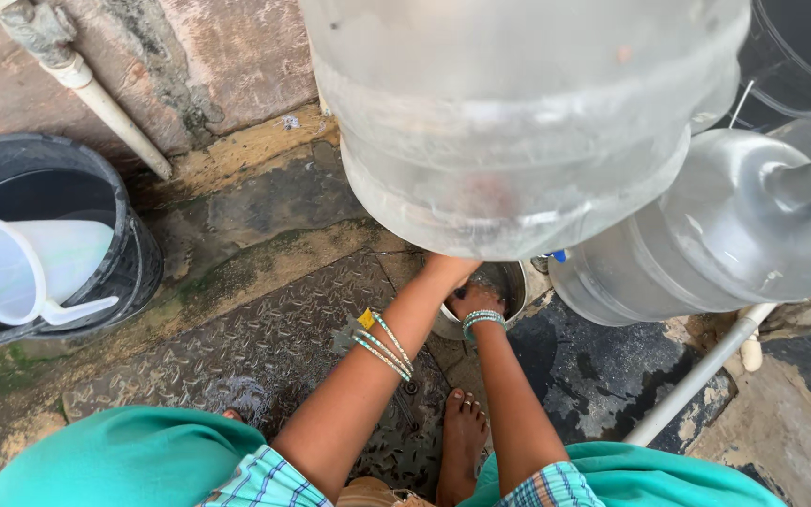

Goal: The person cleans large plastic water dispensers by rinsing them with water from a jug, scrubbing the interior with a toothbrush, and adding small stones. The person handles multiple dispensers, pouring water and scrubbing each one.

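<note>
— While both arms reach toward mid-frame, what does each hand meet?

— Item one: steel bowl (504,282), round, standing on the wet floor (265,329) at centre, half hidden under a large clear water jug (518,122) filling the upper middle. Right hand (474,299), green bangles at the wrist, rests on the bowl's near rim; whether its fingers are closed I cannot tell. Left hand (445,269) reaches to the bowl's left edge beneath the jug; its fingers are hidden, so its grip cannot be told.

— Other containers?

— Item two: second clear jug (706,235), lying tilted at right, a small blue piece just beside it near the bowl. Item three: black bucket (129,253), far left, holding a white plastic jug with handle (25,268). Item four: white pipe (696,380), slanting at lower right. No labels legible.
</note>
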